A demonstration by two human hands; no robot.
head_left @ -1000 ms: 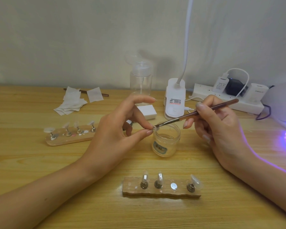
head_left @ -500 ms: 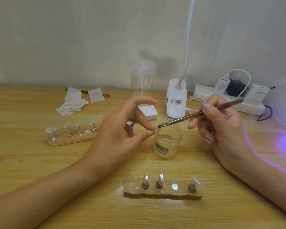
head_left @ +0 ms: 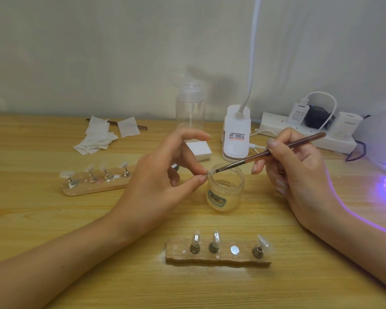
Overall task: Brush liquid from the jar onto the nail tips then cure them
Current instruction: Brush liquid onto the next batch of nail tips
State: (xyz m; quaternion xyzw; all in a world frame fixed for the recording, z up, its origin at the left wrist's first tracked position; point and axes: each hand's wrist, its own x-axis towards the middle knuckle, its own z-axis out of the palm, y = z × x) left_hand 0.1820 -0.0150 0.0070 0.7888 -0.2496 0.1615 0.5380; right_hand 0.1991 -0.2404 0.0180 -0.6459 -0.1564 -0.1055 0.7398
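Nail tip (head_left: 212,171) small, translucent, brush-touched

At frame centre the left hand (head_left: 156,181) is pinching a tip (head_left: 212,171) between thumb and forefinger, just over the left rim of the jar (head_left: 225,195). The right hand (head_left: 299,172), centre right, is holding a brush (head_left: 276,150) like a pen, its bristles touching the tip. The jar is standing open on the table (head_left: 54,219). A holder (head_left: 218,258) at lower centre is carrying three more tips; a second holder (head_left: 94,186) is lying at middle left. A lamp (head_left: 379,139) is glowing purple at the right edge.
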